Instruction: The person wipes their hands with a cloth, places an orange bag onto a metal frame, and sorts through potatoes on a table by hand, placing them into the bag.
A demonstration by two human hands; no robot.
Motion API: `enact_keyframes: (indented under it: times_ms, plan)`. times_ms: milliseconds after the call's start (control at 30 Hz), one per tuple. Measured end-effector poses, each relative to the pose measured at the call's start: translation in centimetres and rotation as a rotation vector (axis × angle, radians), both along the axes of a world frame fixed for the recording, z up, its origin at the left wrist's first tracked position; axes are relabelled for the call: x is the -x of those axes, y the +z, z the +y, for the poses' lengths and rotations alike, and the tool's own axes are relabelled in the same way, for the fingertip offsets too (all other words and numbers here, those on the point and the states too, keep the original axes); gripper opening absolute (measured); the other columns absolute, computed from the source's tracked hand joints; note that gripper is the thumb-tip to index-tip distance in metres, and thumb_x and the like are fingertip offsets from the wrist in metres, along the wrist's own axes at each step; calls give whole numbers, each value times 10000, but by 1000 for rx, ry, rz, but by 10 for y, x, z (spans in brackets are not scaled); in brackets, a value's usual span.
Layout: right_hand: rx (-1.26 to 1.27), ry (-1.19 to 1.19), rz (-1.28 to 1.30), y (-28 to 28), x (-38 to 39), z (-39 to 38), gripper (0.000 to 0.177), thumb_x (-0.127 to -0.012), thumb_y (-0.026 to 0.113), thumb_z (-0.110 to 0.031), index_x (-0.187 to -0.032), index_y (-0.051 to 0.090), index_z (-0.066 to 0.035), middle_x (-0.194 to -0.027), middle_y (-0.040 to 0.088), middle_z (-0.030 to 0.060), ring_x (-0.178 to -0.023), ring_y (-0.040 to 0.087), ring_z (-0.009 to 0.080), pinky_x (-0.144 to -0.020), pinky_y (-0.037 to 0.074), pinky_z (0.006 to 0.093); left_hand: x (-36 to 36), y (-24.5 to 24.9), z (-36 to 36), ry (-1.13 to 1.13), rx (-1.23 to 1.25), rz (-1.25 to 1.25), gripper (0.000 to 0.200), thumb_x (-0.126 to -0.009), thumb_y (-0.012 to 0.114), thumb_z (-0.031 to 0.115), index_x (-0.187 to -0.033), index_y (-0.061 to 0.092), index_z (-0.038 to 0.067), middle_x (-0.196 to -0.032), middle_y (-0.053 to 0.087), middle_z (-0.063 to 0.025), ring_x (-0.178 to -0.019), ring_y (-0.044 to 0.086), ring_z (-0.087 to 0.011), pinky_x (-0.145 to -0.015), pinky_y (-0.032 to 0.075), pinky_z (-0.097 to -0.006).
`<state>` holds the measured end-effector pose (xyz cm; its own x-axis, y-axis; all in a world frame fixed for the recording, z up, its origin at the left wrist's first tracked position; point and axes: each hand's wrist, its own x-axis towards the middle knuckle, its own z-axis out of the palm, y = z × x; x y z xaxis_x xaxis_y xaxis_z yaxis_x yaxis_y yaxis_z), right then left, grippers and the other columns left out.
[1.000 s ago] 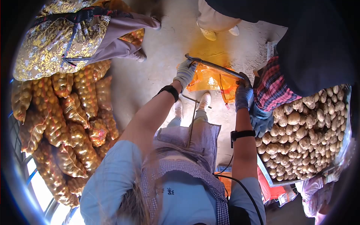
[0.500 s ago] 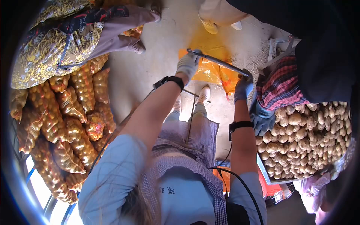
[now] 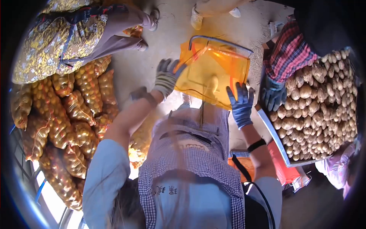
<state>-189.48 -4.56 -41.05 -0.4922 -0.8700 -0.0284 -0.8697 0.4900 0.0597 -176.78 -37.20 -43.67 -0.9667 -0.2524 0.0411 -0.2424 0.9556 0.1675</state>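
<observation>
An orange mesh bag (image 3: 198, 74) is spread out in front of my legs, see-through enough to show a shoe behind it. Along its far side runs a bent metal bar (image 3: 225, 43). My left hand (image 3: 166, 76), in a dark glove with a striped cuff, is open with its fingertips right at the bag's left edge. Gloved in blue, my right hand (image 3: 241, 104) has its fingers spread at the bag's near right corner. Neither hand is on the bar.
Filled net sacks of potatoes (image 3: 57, 118) are piled on the left beside a person in a patterned apron (image 3: 72, 42). Loose potatoes (image 3: 309, 110) cover a tray on the right, where another person's gloved hand (image 3: 274, 95) rests. Another person's shoes (image 3: 196, 19) are ahead.
Both hands have let go of the metal bar and come back toward me, fingers opening. The orange bag now hangs spread from the bar instead of lying bunched beneath it.
</observation>
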Motion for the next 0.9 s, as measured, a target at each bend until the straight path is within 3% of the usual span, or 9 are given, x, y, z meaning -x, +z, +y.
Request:
enact_keyframes:
  times_ms: [33, 67, 133, 233, 333, 367, 467, 633, 900]
  plan:
    - [85, 65, -138, 1, 1, 0, 477, -832, 478, -178, -1295, 506, -290, -1393, 437, 70, -1304, 407, 260, -1106, 247, 527, 3, 7, 3, -273, 44, 12, 366, -739, 595, 198, -1103, 579, 164, -1027, 608, -63, -1112, 521, -275, -1031, 359, -441]
    - [124, 201, -168, 8, 9, -4, 317, -808, 510, -166, -1101, 615, -231, -1157, 601, 73, -1133, 556, 213, -1107, 274, 486, 6, 11, 3, -546, 91, 31, 351, -754, 559, 185, -1104, 574, 160, -1037, 603, -56, -1165, 494, -262, -1086, 317, -443]
    - [-159, 249, -410, -10, 13, 17, 187, -781, 548, -144, -936, 633, -201, -912, 621, 57, -944, 604, 201, -1100, 295, 448, 7, 12, 2, -627, 43, -122, 285, -758, 547, 212, -1027, 622, 154, -1155, 598, -31, -1269, 421, -236, -1155, 220, -445]
    - [-18, 93, -564, -14, 8, 46, 82, -745, 620, -129, -813, 652, -161, -732, 627, 58, -801, 631, 210, -1098, 307, 411, -1, 11, -10, -816, 157, -214, 168, -747, 546, 237, -754, 679, 135, -1279, 564, -15, -1311, 393, -243, -1170, 179, -452]
    - [75, -12, -663, 19, -5, 41, 115, -741, 671, -158, -856, 663, -145, -841, 656, 65, -911, 623, 213, -1101, 303, 421, -15, 22, -11, -991, 12, -89, 147, -763, 536, 207, -715, 648, 125, -1187, 609, -5, -1304, 408, -233, -1173, 166, -461]
    - [98, 25, -688, 24, -9, 41, 152, -736, 696, -172, -881, 664, -139, -894, 664, 59, -971, 613, 211, -1105, 298, 425, -10, 39, -6, -1005, -44, -546, 75, -744, 572, 187, -744, 618, 128, -1034, 642, -4, -1200, 502, -233, -1161, 188, -474]
    - [31, 112, -648, 11, -30, 51, 178, -717, 715, -173, -883, 658, -144, -901, 660, 22, -1023, 593, 201, -1114, 284, 418, -20, 71, 11, -832, -124, -620, 102, -710, 617, 199, -782, 584, 134, -908, 632, -21, -1053, 568, -246, -1138, 216, -484]
    - [89, -13, -631, 16, -71, 72, 152, -713, 710, -147, -855, 658, -165, -935, 653, -5, -1066, 585, 197, -1096, 297, 447, -74, 55, 22, -680, -334, -359, 212, -689, 674, 240, -863, 604, 141, -879, 611, -54, -929, 584, -269, -898, 430, -447]
    - [243, -122, -627, 9, -112, 88, 212, -687, 701, -121, -832, 572, -205, -919, 646, -49, -1094, 591, 167, -1077, 294, 434, -110, 60, 46, -567, -341, -450, 141, -743, 650, 221, -830, 607, 118, -871, 614, -63, -916, 590, -262, -757, 491, -408]
